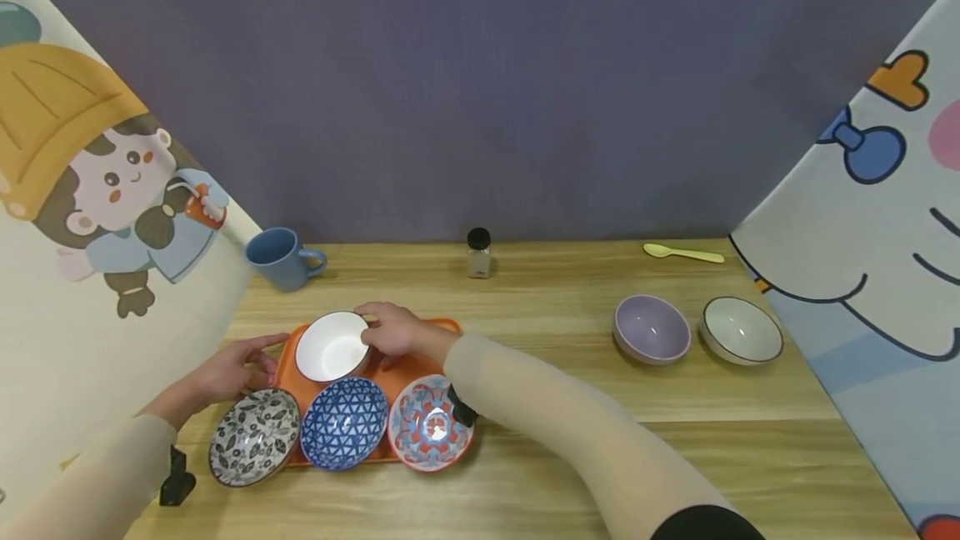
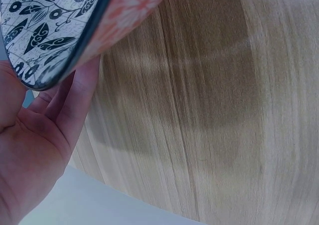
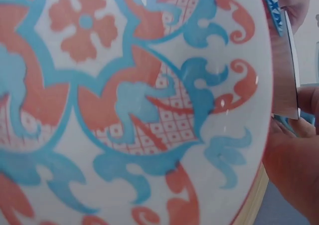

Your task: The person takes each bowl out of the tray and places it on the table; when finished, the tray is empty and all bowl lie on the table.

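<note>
On an orange tray [image 1: 408, 369] sits a white bowl [image 1: 332, 347] with a dark rim, at the back left. My right hand [image 1: 393, 330] pinches that bowl's right rim; the hand [image 3: 294, 170] also shows at the edge of the right wrist view. At the tray's left edge is my left hand [image 1: 236, 369], index finger stretched along the back corner. Its palm [image 2: 40, 140] faces a black-and-white leaf-patterned bowl [image 1: 255, 438]; whether they touch is hard to tell. Along the tray's front stand a blue triangle-patterned bowl [image 1: 344, 425] and a red-and-blue floral bowl [image 1: 429, 432].
A blue mug [image 1: 279, 259] stands at the back left of the wooden table [image 1: 555, 307]. Near the wall is a small black-capped jar [image 1: 478, 253]. To the right are a purple bowl [image 1: 652, 330], a pale dark-rimmed bowl [image 1: 741, 332] and a yellow spoon [image 1: 682, 253].
</note>
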Motion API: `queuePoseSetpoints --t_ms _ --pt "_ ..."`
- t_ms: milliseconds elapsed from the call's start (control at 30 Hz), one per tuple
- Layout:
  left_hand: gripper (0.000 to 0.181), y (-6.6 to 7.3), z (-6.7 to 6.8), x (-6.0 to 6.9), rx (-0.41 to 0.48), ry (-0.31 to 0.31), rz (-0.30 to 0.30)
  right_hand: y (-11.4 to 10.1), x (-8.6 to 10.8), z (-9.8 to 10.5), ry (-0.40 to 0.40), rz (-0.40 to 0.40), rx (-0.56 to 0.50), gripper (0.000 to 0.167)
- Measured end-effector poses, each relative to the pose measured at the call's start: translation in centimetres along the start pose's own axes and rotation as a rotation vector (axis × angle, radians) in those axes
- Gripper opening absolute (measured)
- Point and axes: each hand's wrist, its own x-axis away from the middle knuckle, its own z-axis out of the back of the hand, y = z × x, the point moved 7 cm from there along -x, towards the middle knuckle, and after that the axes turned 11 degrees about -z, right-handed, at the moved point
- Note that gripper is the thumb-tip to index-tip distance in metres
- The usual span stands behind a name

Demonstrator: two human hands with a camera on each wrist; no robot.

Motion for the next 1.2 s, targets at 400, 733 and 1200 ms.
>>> queuePoseSetpoints --t_ms 400,733,1200 --pt "0.076 -0.1 0.0 -0.2 -0.003 0.002 0.001 -0.6 0.4 0.5 0.083 -0.013 -0.078 0.049" --pt "0.075 -0.3 0.0 -0.2 -0.017 0.010 0.002 -1.1 1.4 1.3 0.019 0.010 -0.209 0.049" --pt "0.076 0.0 -0.2 0.1 0.026 0.007 -0.062 -0.7 4.0 5.6 -0.036 0.009 -0.345 0.053"
